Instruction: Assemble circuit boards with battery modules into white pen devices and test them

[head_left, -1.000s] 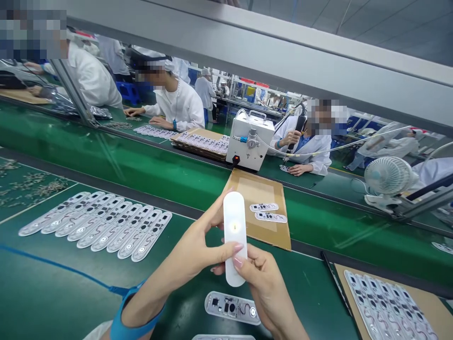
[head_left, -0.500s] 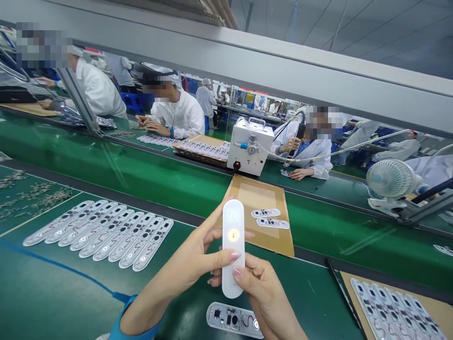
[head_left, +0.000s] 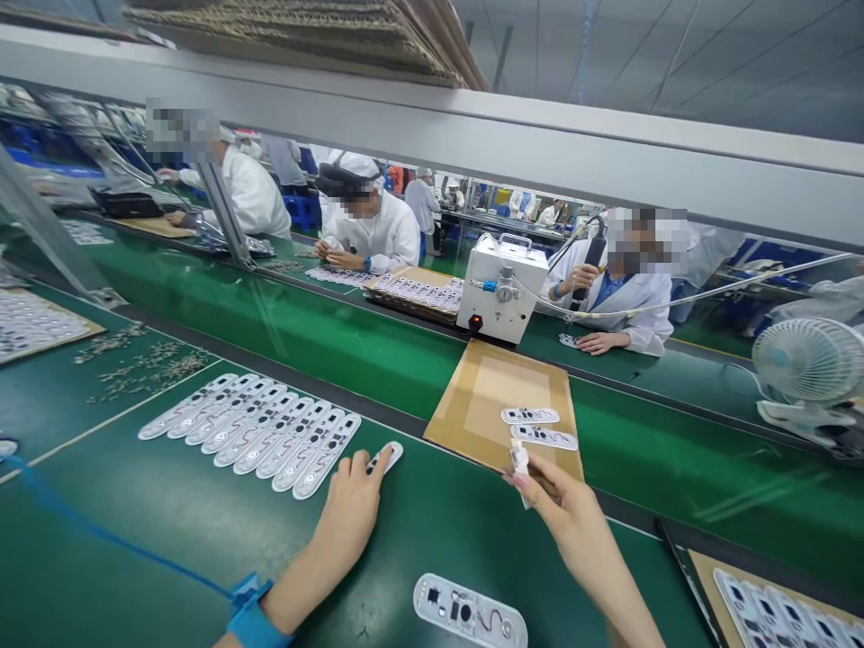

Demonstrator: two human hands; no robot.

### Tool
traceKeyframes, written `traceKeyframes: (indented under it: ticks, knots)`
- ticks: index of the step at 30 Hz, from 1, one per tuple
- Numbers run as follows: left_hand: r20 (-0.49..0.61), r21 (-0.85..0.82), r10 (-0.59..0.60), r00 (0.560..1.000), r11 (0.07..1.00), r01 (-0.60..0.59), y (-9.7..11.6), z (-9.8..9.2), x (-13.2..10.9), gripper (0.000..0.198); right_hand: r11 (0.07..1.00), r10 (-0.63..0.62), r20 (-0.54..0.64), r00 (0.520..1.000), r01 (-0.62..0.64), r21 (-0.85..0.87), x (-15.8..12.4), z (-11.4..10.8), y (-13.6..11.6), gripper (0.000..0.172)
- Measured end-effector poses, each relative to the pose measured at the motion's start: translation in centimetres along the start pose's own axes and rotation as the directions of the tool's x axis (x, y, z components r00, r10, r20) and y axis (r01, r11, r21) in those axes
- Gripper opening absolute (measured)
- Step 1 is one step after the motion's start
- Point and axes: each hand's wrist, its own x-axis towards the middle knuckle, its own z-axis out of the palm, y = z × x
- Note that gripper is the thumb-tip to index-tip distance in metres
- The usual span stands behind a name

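Note:
My left hand (head_left: 355, 499) reaches over a white oval circuit piece (head_left: 388, 457) on the green table, its fingers covering part of it, just right of a row of several similar pieces (head_left: 249, 432). A blue strap circles the left wrist. Between the thumb and fingers of my right hand (head_left: 557, 495) is a small white part (head_left: 519, 463), above the near edge of the cardboard sheet (head_left: 465, 405). One more circuit piece (head_left: 469, 612) lies face up between my forearms, near the bottom of the view.
On the cardboard lie two circuit pieces (head_left: 544, 437). Small loose parts (head_left: 168, 364) are scattered at left. A black rod (head_left: 685, 576) and a cardboard of pieces are at right. Beyond the green belt (head_left: 337, 346) stand a white machine (head_left: 503, 288), a fan (head_left: 806, 360) and people.
My hands have moved apart. The white oval unit with a glowing spot is no longer held up between them; my left hand is down by the row, and my right holds a small white part.

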Motion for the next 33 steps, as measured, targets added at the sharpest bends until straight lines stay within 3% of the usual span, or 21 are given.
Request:
traceKeyframes:
  ticks: [2, 5, 9, 12, 15, 17, 21, 24, 26, 28, 31, 33]
  knots:
    - [-0.117, 0.172, -0.008, 0.993, 0.985, 0.028, -2.0, 1.8, 0.4, 0.05, 0.999, 0.003, 0.023, 1.0, -0.004, 0.032, -0.3, -0.1, -0.2, 0.057]
    - [-0.182, 0.208, -0.028, 0.983, 0.976, 0.066, -3.4, 2.2, 1.6, 0.045, 0.998, -0.011, 0.026, 1.0, 0.009, 0.06, -1.0, 0.7, -0.7, 0.053]
    - [-0.151, 0.149, -0.003, 0.989, 0.988, 0.026, -1.9, 0.6, 2.0, 0.037, 0.998, -0.015, 0.006, 1.0, 0.014, 0.069, -1.6, 1.5, -1.1, 0.05]
    - [0.042, -0.057, 0.204, 0.978, 0.978, -0.201, 1.3, 0.6, 0.0, 0.028, 0.999, 0.004, 0.003, 1.0, -0.004, 0.043, -2.0, 1.2, -1.4, 0.051]
    - [0.299, -0.31, 0.39, 0.871, 0.903, -0.298, 4.4, 2.3, -2.4, 0.06, 0.999, 0.005, -0.018, 1.0, -0.004, 0.032, -2.2, 0.8, -1.6, 0.055]
    - [0.401, -0.31, 0.385, 0.831, 0.911, -0.272, 5.7, 3.7, -3.2, 0.064, 1.0, 0.005, -0.03, 1.0, -0.004, 0.029, -2.3, 0.7, -1.6, 0.056]
    - [0.456, -0.267, 0.3, 0.838, 0.944, -0.193, 6.7, 4.5, -2.6, 0.038, 0.997, -0.021, -0.03, 0.999, 0.023, 0.068, -2.3, 0.5, -1.8, 0.051]
    - [0.453, -0.313, 0.256, 0.854, 0.943, -0.116, 6.9, 2.7, -1.6, 0.019, 0.993, -0.078, -0.02, 0.997, 0.079, 0.092, -2.3, 0.2, -2.1, 0.045]
    - [0.46, -0.421, 0.243, 0.854, 0.907, -0.031, 7.1, 0.7, -0.8, 0.023, 0.987, -0.113, -0.059, 0.992, 0.119, 0.112, -2.2, -0.1, -2.2, 0.043]
    - [0.438, -0.592, 0.225, 0.87, 0.801, 0.09, 7.4, -1.7, -0.1, 0.032, 0.981, -0.167, -0.135, 0.977, 0.179, 0.078, -2.3, -0.4, -2.4, 0.039]
    - [0.364, -0.783, 0.188, 0.912, 0.592, 0.19, 7.7, -5.2, 0.7, 0.039, 0.93, -0.357, -0.166, 0.919, 0.335, -0.15, -2.3, -0.8, -2.6, 0.026]
    - [0.334, -0.816, 0.185, 0.924, 0.547, 0.185, 8.0, -7.1, 0.9, 0.039, 0.813, -0.528, -0.083, 0.845, 0.475, -0.336, -2.4, -1.1, -2.9, 0.023]
